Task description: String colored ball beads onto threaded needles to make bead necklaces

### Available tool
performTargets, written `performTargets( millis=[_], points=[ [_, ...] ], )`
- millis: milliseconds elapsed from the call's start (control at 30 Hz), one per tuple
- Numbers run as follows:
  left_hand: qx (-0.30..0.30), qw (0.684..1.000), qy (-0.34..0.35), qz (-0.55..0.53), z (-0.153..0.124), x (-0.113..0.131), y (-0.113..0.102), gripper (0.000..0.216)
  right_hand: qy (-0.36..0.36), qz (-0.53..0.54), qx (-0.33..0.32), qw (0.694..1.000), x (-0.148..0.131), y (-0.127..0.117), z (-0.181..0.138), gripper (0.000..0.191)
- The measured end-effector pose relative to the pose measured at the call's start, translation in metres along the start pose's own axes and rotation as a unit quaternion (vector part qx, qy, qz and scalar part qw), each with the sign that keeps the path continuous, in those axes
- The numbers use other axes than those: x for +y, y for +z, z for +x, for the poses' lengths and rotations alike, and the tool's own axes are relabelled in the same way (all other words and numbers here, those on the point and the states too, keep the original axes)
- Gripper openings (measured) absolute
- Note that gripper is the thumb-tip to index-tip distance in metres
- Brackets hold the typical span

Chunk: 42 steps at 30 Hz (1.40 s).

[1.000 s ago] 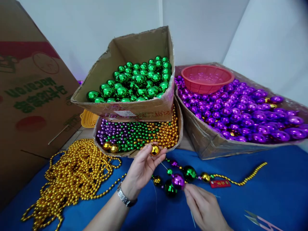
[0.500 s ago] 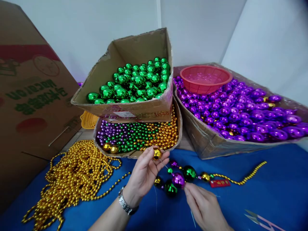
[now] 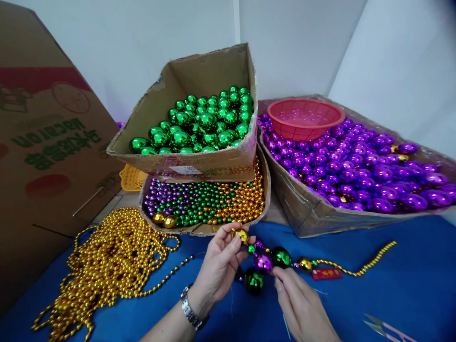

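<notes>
Left hand (image 3: 218, 266): rises from bottom centre, thumb and fingers closed around a gold ball (image 3: 243, 233) just below mid-frame; wristwatch (image 3: 190, 306) on the wrist.
Right hand (image 3: 302, 301): enters from the bottom, right of centre, back upward, thumb and forefinger drawn together beside the purple ball (image 3: 262, 262); what they pinch cannot be told.
Green ball (image 3: 253, 281): below the purple one, between the hands.
Hidden: the gold ball's lower left, behind the thumb.
Cut off: thread snips (image 3: 383, 326), lower right, by the bottom edge.
</notes>
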<state>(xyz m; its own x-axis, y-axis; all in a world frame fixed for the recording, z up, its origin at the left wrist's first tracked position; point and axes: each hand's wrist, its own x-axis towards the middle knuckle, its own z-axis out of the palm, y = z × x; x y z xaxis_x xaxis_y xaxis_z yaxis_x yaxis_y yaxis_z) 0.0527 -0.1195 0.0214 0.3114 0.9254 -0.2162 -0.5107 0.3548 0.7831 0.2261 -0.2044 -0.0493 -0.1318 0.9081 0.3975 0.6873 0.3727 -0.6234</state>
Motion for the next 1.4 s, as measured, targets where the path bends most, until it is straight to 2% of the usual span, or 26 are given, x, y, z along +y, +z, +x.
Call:
performTargets(
  millis=[100, 200, 267, 333, 433, 533, 600, 667, 700, 733, 767, 800, 867, 967, 1067, 1167, 1233, 1267, 1300, 1400],
  points=[
    [0.002, 1.0, 0.016, 0.01, -0.001, 0.0, 0.001, 0.024, 0.019, 0.029, 0.004, 0.999, 0.004, 0.0, -0.003, 0.031],
    [-0.001, 0.999, 0.034, 0.028, -0.001, -0.002, 0.002, 0.025, 0.114, 0.126, 0.009, 0.985, 0.004, -0.001, -0.003, 0.026],
    [0.001, 0.999, 0.035, 0.04, -0.002, -0.005, 0.003, 0.026, 0.217, 0.249, -0.006, 0.944, 0.002, 0.001, -0.001, 0.022],
    [0.007, 0.998, 0.035, 0.055, -0.003, -0.008, 0.003, 0.028, 0.29, 0.384, -0.008, 0.877, -0.001, 0.005, 0.001, 0.025],
    [0.001, 0.993, 0.039, 0.112, -0.006, -0.011, 0.004, 0.029, 0.326, 0.504, 0.024, 0.799, -0.004, 0.013, 0.005, 0.033],
    [-0.048, 0.98, 0.05, 0.187, -0.007, -0.002, 0.003, 0.03, 0.349, 0.543, 0.039, 0.763, -0.002, 0.015, 0.006, 0.038],
    [-0.069, 0.968, 0.074, 0.23, 0.001, 0.012, -0.001, 0.031, 0.346, 0.557, 0.032, 0.754, 0.0, 0.012, 0.006, 0.038],
    [-0.063, 0.933, 0.115, 0.335, 0.019, 0.029, -0.007, 0.036, 0.339, 0.56, 0.03, 0.755, 0.0, 0.006, 0.007, 0.039],
    [-0.056, 0.895, 0.134, 0.422, 0.032, 0.037, -0.011, 0.037, 0.338, 0.557, 0.035, 0.758, 0.0, 0.003, 0.008, 0.04],
    [-0.05, 0.835, 0.148, 0.528, 0.046, 0.044, -0.016, 0.034, 0.339, 0.553, 0.043, 0.76, 0.0, 0.001, 0.009, 0.04],
    [-0.051, 0.756, 0.152, 0.634, 0.06, 0.049, -0.021, 0.031, 0.339, 0.55, 0.052, 0.761, -0.001, -0.001, 0.01, 0.041],
    [-0.057, 0.72, 0.145, 0.676, 0.075, 0.051, -0.026, 0.026, 0.34, 0.548, 0.058, 0.762, -0.001, -0.002, 0.01, 0.041],
    [-0.074, 0.68, 0.125, 0.719, 0.1, 0.048, -0.035, 0.012, 0.34, 0.546, 0.064, 0.763, -0.001, -0.003, 0.011, 0.041],
    [-0.094, 0.667, 0.099, 0.733, 0.122, 0.036, -0.044, 0.004, 0.341, 0.542, 0.057, 0.766, 0.001, -0.003, 0.009, 0.04],
    [-0.101, 0.677, 0.098, 0.722, 0.126, 0.03, -0.045, 0.004, 0.344, 0.534, 0.057, 0.77, 0.005, -0.003, 0.006, 0.039],
    [-0.102, 0.717, 0.108, 0.681, 0.116, 0.036, -0.038, 0.007, 0.351, 0.526, 0.068, 0.771, 0.007, -0.004, 0.005, 0.04],
    [-0.1, 0.748, 0.115, 0.646, 0.103, 0.042, -0.032, 0.017, 0.358, 0.519, 0.075, 0.773, 0.008, -0.005, 0.004, 0.042],
    [-0.096, 0.77, 0.116, 0.62, 0.095, 0.044, -0.03, 0.022, 0.361, 0.515, 0.08, 0.773, 0.008, -0.006, 0.004, 0.042],
    [-0.091, 0.805, 0.111, 0.576, 0.086, 0.045, -0.027, 0.026, 0.364, 0.512, 0.083, 0.774, 0.009, -0.006, 0.004, 0.042],
    [-0.061, 0.939, 0.049, 0.334, 0.061, 0.041, -0.024, 0.025, 0.362, 0.508, 0.086, 0.777, 0.01, -0.005, 0.005, 0.043]
  ],
)
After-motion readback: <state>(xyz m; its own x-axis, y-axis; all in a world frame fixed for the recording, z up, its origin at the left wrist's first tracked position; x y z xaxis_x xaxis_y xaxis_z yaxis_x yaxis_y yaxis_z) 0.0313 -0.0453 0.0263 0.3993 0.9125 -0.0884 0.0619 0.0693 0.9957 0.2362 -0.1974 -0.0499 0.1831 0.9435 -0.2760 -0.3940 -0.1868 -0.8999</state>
